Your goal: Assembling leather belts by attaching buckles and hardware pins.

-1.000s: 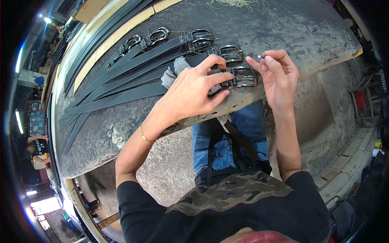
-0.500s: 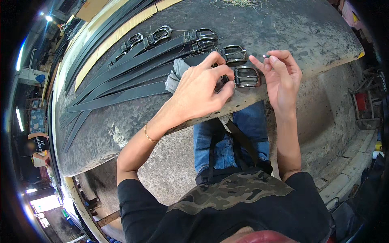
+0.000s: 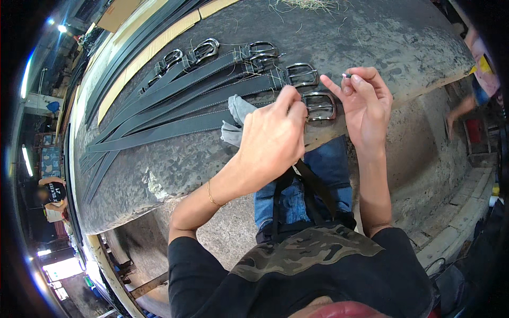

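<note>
My left hand (image 3: 275, 127) is closed over the buckle end of the nearest black leather belt (image 3: 175, 130), its fingertips mostly hidden. The metal buckle (image 3: 321, 106) sticks out past my fingers at the table edge. A crumpled grey cloth (image 3: 233, 119) lies partly beneath this hand, on the belt. My right hand (image 3: 368, 103) is raised just right of the buckle, palm turned up. Thumb and fingers pinch a small dark piece (image 3: 347, 76), too small to name. Several more belts lie side by side beyond, one with its buckle (image 3: 301, 74) close by, threads wrapped near their buckles.
The dark, scuffed table (image 3: 366, 32) holds a heap of pale thread (image 3: 313, 4) at the far side. Long black straps (image 3: 132, 47) and cardboard strips lie far left. Another person's arm (image 3: 460, 112) shows at right; another person (image 3: 53, 196) stands at left.
My left hand has rolled over, its fingers drawing closer together by the buckle, and its forearm has shifted right. My right hand is nearly still. Another person has come in at the right edge.
</note>
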`<state>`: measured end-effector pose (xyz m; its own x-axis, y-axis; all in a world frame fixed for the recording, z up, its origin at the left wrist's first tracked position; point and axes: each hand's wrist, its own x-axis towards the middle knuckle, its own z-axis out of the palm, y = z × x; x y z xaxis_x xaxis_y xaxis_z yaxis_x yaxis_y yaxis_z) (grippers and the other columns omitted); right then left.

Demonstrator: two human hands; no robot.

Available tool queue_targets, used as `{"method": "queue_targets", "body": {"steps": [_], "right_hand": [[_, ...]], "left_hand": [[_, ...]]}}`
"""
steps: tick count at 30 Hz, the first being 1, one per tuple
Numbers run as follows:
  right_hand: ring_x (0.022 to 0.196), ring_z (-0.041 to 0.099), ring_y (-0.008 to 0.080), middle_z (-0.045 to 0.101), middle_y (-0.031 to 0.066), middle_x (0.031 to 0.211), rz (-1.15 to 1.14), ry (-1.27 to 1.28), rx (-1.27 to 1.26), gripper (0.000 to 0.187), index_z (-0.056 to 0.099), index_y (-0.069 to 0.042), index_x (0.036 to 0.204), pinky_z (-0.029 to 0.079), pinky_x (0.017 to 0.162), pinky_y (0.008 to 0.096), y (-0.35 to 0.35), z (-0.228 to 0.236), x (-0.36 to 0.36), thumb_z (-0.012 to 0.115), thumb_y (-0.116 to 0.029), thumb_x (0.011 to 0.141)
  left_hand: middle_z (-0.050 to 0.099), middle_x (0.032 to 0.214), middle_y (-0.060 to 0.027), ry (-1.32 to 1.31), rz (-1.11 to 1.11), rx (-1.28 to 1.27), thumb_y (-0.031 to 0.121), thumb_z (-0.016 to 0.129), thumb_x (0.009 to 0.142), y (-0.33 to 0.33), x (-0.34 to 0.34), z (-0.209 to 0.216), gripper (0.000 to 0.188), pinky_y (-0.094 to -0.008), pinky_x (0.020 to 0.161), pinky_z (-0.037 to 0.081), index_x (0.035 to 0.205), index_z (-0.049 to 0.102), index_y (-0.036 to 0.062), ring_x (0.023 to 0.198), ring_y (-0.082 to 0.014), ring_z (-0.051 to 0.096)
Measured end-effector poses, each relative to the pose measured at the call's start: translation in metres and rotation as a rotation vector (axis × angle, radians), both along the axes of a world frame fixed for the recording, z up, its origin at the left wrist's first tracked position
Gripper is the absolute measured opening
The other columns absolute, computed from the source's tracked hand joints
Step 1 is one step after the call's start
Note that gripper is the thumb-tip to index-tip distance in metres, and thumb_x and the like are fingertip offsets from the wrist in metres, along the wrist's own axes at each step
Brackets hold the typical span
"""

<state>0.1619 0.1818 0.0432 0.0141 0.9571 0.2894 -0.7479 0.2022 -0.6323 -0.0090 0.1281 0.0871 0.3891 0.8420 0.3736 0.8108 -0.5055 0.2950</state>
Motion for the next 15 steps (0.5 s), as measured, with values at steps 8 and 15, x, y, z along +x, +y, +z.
{"method": "queue_targets", "body": {"steps": [8,15], "right_hand": [[0.074,0.058,0.0091,0.059,0.0048,0.085,0.015,-0.122,0.002,0.007,0.061,0.004,0.096,0.057,0.09,0.0423,0.001,0.003,-0.002,0.056,0.004,0.091],[0.078,0.061,0.0113,0.061,0.006,0.088,-0.034,-0.135,-0.002,0.006,0.061,0.004,0.096,0.057,0.091,0.0408,0.001,0.001,-0.005,0.057,0.004,0.091]], "left_hand": [[0.048,0.112,-0.0177,-0.2,-0.019,-0.181,0.005,0.058,0.089,-0.004,-0.005,0.004,0.009,-0.0452,0.063,0.05,0.09,0.054,-0.0029,0.072,-0.0363,0.062],[0.052,0.113,-0.015,-0.425,-0.033,0.005,0.007,0.066,0.086,-0.007,-0.032,-0.005,0.012,-0.038,0.076,0.049,0.089,0.057,0.0007,0.095,-0.0315,0.06]]}}
